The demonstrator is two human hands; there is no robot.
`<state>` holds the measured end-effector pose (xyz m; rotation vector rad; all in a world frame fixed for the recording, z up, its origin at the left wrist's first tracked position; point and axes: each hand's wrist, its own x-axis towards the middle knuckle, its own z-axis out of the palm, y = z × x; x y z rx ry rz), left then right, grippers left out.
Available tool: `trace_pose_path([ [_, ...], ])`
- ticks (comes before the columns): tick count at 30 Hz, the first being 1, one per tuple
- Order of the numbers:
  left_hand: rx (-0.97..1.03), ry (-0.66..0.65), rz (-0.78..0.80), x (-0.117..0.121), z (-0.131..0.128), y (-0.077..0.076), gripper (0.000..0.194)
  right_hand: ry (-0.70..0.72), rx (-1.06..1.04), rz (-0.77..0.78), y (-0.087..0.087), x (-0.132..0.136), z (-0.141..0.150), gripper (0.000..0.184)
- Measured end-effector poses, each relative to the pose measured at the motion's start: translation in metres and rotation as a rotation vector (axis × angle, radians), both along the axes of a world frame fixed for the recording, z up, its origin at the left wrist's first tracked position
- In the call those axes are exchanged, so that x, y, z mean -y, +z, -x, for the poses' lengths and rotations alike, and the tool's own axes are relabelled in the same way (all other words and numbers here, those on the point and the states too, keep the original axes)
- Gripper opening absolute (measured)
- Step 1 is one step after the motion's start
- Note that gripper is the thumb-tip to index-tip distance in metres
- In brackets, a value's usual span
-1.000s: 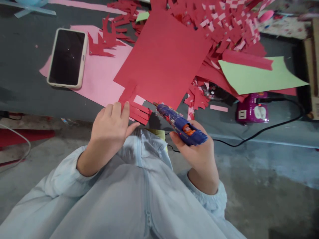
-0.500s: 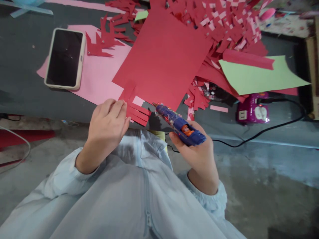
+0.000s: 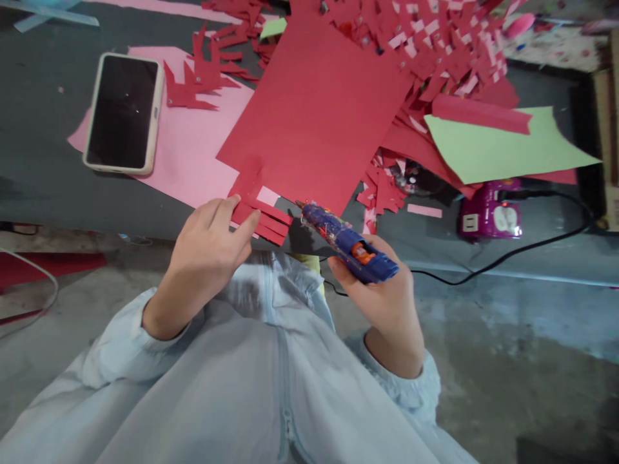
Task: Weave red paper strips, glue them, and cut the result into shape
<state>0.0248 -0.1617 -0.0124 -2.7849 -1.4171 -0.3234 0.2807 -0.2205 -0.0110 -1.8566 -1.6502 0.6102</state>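
My right hand is wrapped round a blue hot glue gun, its tip pointing up and left towards some cut red paper. That red paper piece, slit into strips, lies at the table's front edge, with a pink paper bit beside the strips. My left hand rests fingertips on its left part, fingers apart and the index finger stretched out over the strips. Behind both hands lies a large red paper sheet.
A phone lies on a pink sheet at left. Cut red pieces are near it. A red and pink woven paper heap fills the back right. Green paper, a purple pack and a black cord are at right.
My left hand's fingers were bunched together over the red paper; now they have spread, with the index finger reaching out across it. My right hand and the glue gun have hardly moved.
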Motion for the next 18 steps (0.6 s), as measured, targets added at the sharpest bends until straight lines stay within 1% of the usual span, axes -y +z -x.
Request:
trace_pose_path([
  [6, -0.006, -0.008, -0.056, 0.0, 0.001, -0.003, 0.043, -0.012, -0.023, 0.014, 0.002, 0.0, 0.0, 0.023],
  [11, 0.074, 0.044, -0.005, -0.002, 0.002, -0.011, 0.049, -0.005, -0.07, 0.053, 0.004, -0.002, 0.005, 0.019],
  [14, 0.106, 0.07, 0.01, -0.003, 0.003, -0.014, 0.049, 0.035, -0.105, 0.104, 0.003, -0.003, 0.009, 0.019],
  [18, 0.122, 0.071, 0.005, -0.003, 0.005, -0.017, 0.047, 0.101, -0.135, 0.22, 0.003, -0.007, 0.016, 0.022],
])
